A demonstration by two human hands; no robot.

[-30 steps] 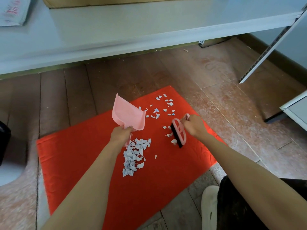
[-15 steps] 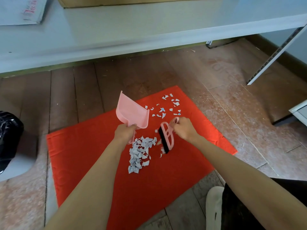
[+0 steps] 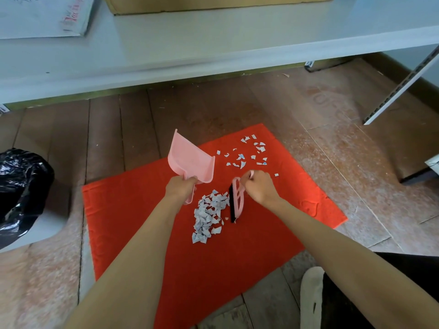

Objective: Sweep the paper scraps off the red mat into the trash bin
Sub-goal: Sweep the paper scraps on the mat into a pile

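A red mat (image 3: 147, 224) lies on the wooden floor. A heap of white paper scraps (image 3: 209, 212) sits at its middle, and several loose scraps (image 3: 247, 153) are scattered near its far edge. My left hand (image 3: 181, 187) grips the handle of a pink dustpan (image 3: 190, 162), held tilted up just left of the heap. My right hand (image 3: 257, 187) grips a pink brush (image 3: 236, 200) whose black bristles touch the heap's right side. The trash bin (image 3: 21, 193), lined with a black bag, stands at the far left.
A grey shelf board (image 3: 213, 51) runs across the top, carrying a cardboard box (image 3: 213, 3) and a white packet (image 3: 45, 15). A slotted metal upright (image 3: 401, 86) slants at right, with white furniture (image 3: 432, 162) at the right edge. My knee and a white shoe (image 3: 311, 298) are at bottom right.
My right hand has dragged the brush leftward across the mat, pushing stray scraps into the central heap. The dustpan stays raised in my left hand. More of the bin has come into view.
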